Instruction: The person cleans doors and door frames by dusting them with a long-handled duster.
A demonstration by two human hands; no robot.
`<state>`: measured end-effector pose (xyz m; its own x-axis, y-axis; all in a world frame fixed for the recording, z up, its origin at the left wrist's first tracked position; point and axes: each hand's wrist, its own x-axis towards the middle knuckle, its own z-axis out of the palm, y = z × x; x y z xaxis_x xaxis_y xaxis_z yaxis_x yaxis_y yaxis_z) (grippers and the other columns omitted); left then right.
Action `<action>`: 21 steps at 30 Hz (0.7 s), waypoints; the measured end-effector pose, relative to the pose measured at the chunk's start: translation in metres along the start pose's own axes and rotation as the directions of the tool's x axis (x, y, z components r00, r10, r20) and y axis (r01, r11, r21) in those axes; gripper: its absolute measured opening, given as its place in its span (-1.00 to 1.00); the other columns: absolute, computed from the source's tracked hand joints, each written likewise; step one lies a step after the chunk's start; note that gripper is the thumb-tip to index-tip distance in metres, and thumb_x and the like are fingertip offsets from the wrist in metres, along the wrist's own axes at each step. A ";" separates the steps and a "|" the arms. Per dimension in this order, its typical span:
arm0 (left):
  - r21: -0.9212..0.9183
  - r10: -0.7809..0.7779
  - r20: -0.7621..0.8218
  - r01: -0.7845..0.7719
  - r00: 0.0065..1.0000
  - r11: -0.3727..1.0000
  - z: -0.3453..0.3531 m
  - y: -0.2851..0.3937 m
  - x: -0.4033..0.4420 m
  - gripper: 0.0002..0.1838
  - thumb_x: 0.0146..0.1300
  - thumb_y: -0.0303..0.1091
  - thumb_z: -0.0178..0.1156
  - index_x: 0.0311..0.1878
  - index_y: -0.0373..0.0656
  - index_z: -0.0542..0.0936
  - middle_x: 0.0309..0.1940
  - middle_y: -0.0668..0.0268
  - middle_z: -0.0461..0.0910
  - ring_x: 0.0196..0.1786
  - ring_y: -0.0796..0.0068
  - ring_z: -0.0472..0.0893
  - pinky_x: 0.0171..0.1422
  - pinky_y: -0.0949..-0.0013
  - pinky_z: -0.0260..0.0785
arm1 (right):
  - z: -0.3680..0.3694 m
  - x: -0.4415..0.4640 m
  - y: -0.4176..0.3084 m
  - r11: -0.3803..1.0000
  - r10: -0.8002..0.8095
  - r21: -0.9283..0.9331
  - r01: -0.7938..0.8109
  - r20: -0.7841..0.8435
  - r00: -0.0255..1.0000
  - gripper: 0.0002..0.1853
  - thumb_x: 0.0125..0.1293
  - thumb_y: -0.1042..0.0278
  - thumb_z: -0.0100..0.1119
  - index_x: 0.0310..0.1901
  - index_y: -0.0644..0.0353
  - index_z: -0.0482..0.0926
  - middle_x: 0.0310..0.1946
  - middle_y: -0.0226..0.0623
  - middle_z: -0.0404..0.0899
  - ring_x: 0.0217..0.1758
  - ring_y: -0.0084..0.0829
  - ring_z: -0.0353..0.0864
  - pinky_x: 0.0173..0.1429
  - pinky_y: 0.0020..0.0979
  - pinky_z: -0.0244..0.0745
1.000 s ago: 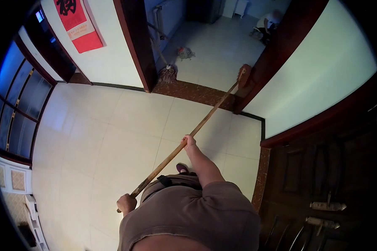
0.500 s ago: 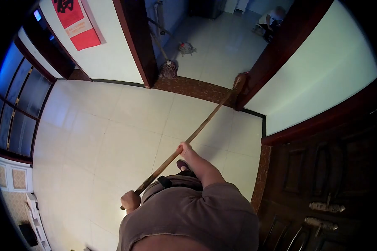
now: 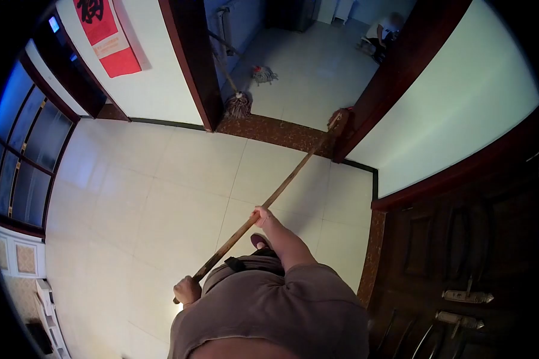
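A long wooden-handled mop (image 3: 276, 194) slants across my front, from low on the left up to the doorway on the right. My left hand (image 3: 187, 290) is closed around the handle near its lower end, beside my hip. Farther up the handle, my right hand (image 3: 261, 216) grips it with the arm stretched forward. The far end, a small brownish head (image 3: 339, 118), rests at the right side of the stone threshold (image 3: 275, 133), against the dark red door frame; its strands are hard to make out.
Two more mops, one with a brownish head (image 3: 238, 106) and one grey (image 3: 262, 75), stand at the doorway's left side. A person (image 3: 382, 36) sits low in the room beyond. A dark door (image 3: 449, 257) with metal handles is on my right. Pale floor tiles (image 3: 144, 209) spread left.
My view has shifted slightly, so the doorway sits a little lower and left. Both hands keep their hold on the handle, and the mop head stays by the right door frame.
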<state>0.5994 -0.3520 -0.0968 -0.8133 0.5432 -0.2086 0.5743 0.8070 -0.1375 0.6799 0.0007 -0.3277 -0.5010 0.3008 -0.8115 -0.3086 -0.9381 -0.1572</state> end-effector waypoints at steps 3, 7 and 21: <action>0.025 0.045 -0.049 -0.044 0.998 0.999 -0.009 0.019 0.016 -0.88 -0.03 -0.34 0.10 -0.60 -0.09 0.54 -0.67 0.21 0.55 -0.57 0.21 0.59 -0.45 0.22 0.42 | 0.008 0.011 -0.025 1.000 0.001 -0.010 -0.002 -0.056 0.998 -0.86 0.12 0.46 0.10 -0.41 0.17 0.31 -0.57 -0.28 0.34 -0.54 -0.33 0.40 -0.40 -0.29 0.42; 0.037 0.071 0.031 -0.073 0.997 0.997 -0.038 0.028 0.024 -0.87 0.01 -0.36 0.07 -0.56 -0.10 0.56 -0.62 0.19 0.58 -0.52 0.19 0.61 -0.39 0.21 0.44 | 0.008 0.020 -0.029 0.999 -0.033 -0.043 0.029 -0.098 0.995 -0.84 0.11 0.49 0.12 -0.41 0.17 0.30 -0.53 -0.30 0.34 -0.51 -0.37 0.40 -0.41 -0.35 0.43; 0.078 -0.068 0.220 0.052 0.973 0.996 0.000 -0.104 -0.036 -0.85 -0.04 -0.32 0.12 -0.59 -0.13 0.60 -0.59 0.12 0.59 -0.46 0.15 0.62 -0.34 0.23 0.44 | -0.015 -0.031 0.117 0.967 0.253 0.037 -0.251 -0.135 0.958 -0.84 0.12 0.51 0.09 -0.28 0.24 0.33 -0.35 -0.23 0.39 -0.26 -0.29 0.45 -0.07 -0.26 0.46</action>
<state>0.5685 -0.4553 -0.0752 -0.8100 0.4225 -0.4066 0.5367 0.8136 -0.2237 0.6722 -0.1208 -0.3292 -0.4490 0.0273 -0.8931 -0.2031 -0.9765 0.0723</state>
